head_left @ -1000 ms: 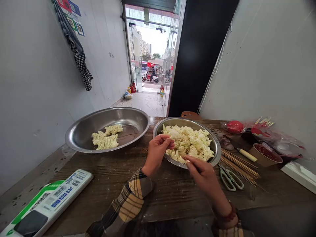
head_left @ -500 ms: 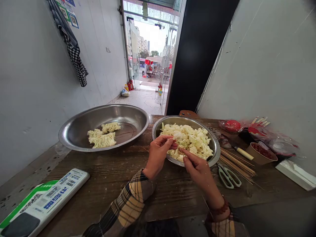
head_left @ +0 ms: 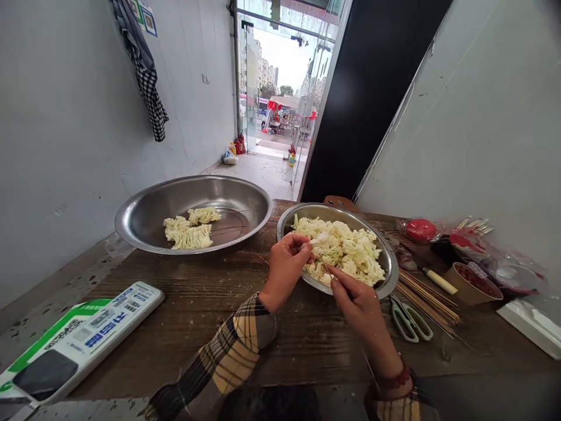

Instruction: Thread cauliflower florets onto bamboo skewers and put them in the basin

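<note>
The left hand (head_left: 287,266) pinches a cauliflower floret (head_left: 319,240), likely light and crumbly and best held at its stalk, while the right hand (head_left: 360,299) pinches a skewer (head_left: 323,264).

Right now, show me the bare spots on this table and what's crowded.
Bare wood lies between the flat box and the left hand, in front of the large pan. Another sits at the near edge, bordered by the scissors and the right hand. Crowded: the skewers, paper cup and bags by the wall, and the cauliflower bowl, where left fingers pinch a floret.
</note>
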Demonstrator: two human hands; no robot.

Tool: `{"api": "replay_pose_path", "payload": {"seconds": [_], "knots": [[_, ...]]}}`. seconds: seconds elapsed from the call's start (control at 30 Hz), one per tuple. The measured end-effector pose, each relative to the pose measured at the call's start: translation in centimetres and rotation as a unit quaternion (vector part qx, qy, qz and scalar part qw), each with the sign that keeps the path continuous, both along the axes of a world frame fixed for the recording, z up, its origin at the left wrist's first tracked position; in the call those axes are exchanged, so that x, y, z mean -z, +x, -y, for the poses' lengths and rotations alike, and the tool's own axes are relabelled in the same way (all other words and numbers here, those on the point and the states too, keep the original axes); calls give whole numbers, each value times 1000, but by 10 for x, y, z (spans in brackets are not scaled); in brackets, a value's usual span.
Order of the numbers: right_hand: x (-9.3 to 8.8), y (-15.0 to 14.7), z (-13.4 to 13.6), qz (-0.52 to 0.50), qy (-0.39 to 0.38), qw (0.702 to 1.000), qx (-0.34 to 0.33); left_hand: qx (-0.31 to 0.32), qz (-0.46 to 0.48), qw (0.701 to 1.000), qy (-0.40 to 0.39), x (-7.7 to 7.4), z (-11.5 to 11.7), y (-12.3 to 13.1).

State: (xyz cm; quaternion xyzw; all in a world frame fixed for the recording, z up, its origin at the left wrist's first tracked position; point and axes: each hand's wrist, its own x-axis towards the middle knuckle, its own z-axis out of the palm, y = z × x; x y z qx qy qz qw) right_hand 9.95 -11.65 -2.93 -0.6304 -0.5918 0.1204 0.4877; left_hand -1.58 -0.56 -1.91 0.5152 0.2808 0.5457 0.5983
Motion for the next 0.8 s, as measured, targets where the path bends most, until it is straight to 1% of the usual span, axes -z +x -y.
{"api": "replay_pose_path", "payload": {"seconds": [0.23,0.63,0.73,0.8], "knots": [[5,1,0,8,22,1000,-13,-24,16,1000,-5,0,2,0],[8,1,-1,-16,30,999,-15,-18,16,1000,18,-4,5,0],[8,2,-1,-21,26,999,-13,-15,7,999,36,-3,5,0],[7,2,0,-24,27,999,-10,-20,-5,998,65,-2,5,0]]}}
